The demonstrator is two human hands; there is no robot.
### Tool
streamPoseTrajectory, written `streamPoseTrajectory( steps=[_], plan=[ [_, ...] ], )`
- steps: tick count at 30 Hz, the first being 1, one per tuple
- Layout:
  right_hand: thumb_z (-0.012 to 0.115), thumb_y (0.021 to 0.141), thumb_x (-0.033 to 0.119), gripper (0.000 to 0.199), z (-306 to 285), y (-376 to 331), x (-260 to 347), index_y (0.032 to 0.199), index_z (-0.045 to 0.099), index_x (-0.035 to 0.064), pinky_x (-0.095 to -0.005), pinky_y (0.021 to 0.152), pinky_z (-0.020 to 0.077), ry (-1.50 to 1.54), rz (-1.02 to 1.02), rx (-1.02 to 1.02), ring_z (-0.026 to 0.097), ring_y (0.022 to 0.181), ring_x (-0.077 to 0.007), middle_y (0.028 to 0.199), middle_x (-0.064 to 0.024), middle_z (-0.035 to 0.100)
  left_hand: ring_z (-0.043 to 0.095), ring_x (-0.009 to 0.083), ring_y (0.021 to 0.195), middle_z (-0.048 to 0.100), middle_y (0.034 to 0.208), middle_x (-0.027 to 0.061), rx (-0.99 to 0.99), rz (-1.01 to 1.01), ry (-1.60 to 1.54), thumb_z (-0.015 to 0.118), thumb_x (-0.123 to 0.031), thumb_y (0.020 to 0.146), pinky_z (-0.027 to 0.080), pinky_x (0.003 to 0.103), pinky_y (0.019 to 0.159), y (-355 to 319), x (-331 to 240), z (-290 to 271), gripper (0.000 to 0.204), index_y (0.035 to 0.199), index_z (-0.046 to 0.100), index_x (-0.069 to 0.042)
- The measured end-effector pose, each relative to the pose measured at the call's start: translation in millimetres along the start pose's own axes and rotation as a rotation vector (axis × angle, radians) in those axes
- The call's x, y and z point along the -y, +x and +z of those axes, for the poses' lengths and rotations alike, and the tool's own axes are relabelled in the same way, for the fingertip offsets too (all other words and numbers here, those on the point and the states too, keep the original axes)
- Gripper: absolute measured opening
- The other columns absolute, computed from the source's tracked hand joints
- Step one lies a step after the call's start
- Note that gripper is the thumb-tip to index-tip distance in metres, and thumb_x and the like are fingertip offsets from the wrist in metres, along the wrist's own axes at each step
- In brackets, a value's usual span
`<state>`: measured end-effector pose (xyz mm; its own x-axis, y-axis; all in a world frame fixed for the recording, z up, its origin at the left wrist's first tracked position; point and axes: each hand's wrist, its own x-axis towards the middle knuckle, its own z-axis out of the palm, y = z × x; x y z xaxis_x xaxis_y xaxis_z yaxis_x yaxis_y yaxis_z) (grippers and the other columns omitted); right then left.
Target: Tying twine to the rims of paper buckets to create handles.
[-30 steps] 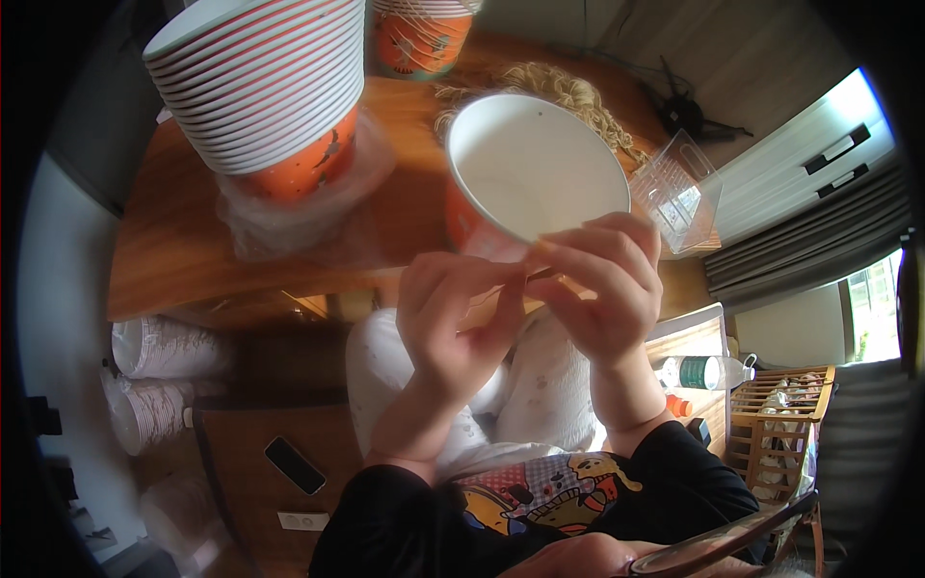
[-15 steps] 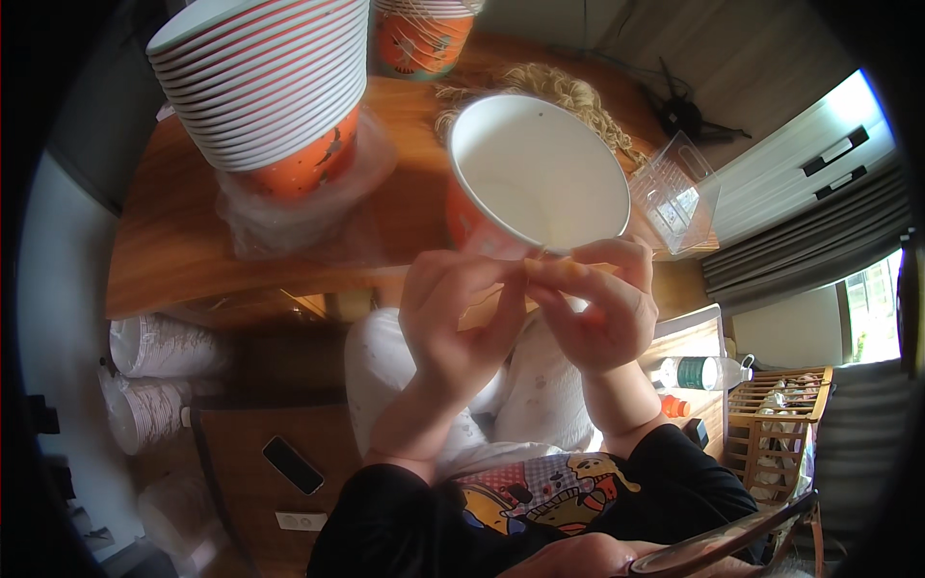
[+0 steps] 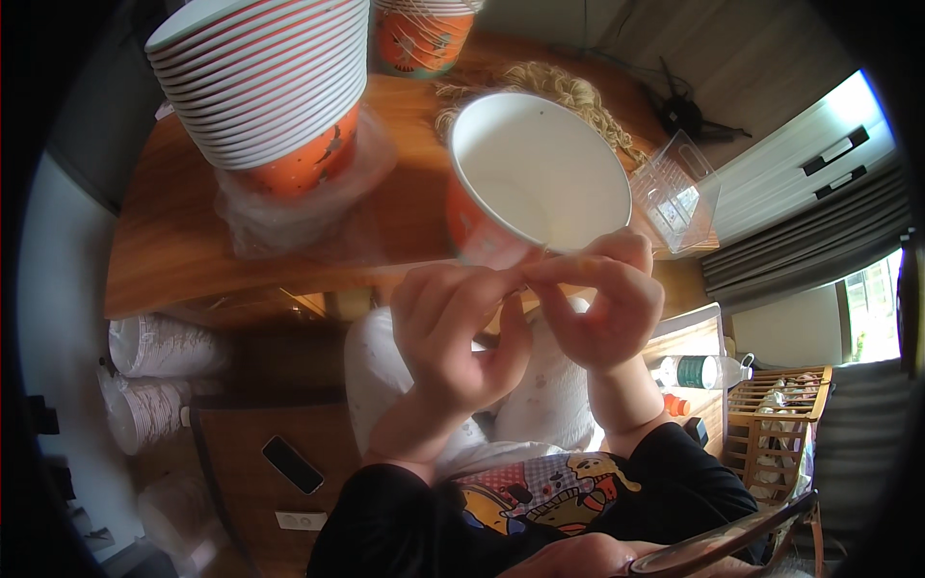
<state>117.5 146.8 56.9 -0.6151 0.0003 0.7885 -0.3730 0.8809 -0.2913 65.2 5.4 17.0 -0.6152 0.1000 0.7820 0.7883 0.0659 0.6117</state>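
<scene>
A paper bowl (image 3: 540,169), white inside and orange outside, is tilted toward me over the near edge of the wooden table (image 3: 173,250). My left hand (image 3: 453,332) and my right hand (image 3: 602,308) meet at its near rim, fingertips pinched together against the rim. Whether something small sits between the fingertips is hidden. Both forearms come up from my lap, in black sleeves.
A tall stack of matching bowls (image 3: 260,77) stands at the table's left in loose clear wrap, and a second stack (image 3: 424,34) at the back. Pale tangled strands (image 3: 568,91) and a clear plastic box (image 3: 674,193) lie right. Below are wrapped white stacks (image 3: 159,347), a phone (image 3: 294,464) and a bottle (image 3: 699,371).
My right hand has dropped slightly and its fingers have closed toward my left fingertips at the bowl's rim. The bowl has stayed about where it was.
</scene>
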Motion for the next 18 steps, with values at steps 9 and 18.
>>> streamPoseTrajectory(
  steps=[9,18],
  plan=[
    [0.08,0.061,0.004,0.031,1.0,-0.1,-4.3,0.088,0.076,0.0168,-0.0271,0.075,0.0369,0.036,-0.014,-0.02,0.05,0.076,-0.0111,0.078,0.0071,0.059,0.063,0.025,0.078,0.067,0.086,0.0066,-0.013,-0.005,0.079,0.069,-0.007,0.074,0.047,0.035,0.073,0.7,-0.4,3.4,0.017,0.091,0.068,-0.004],
    [0.08,0.061,0.005,0.032,-3.0,0.7,-1.5,0.09,0.074,0.0159,-0.0269,0.076,0.0373,-0.088,-0.125,-0.033,0.054,0.079,-0.0108,0.085,0.0064,0.062,0.062,0.0244,0.075,0.067,0.08,0.0052,-0.035,0.026,0.14,0.071,-0.002,0.072,0.047,0.034,0.072,-1.1,-3.5,2.3,0.013,0.085,0.07,-0.005]
  ],
)
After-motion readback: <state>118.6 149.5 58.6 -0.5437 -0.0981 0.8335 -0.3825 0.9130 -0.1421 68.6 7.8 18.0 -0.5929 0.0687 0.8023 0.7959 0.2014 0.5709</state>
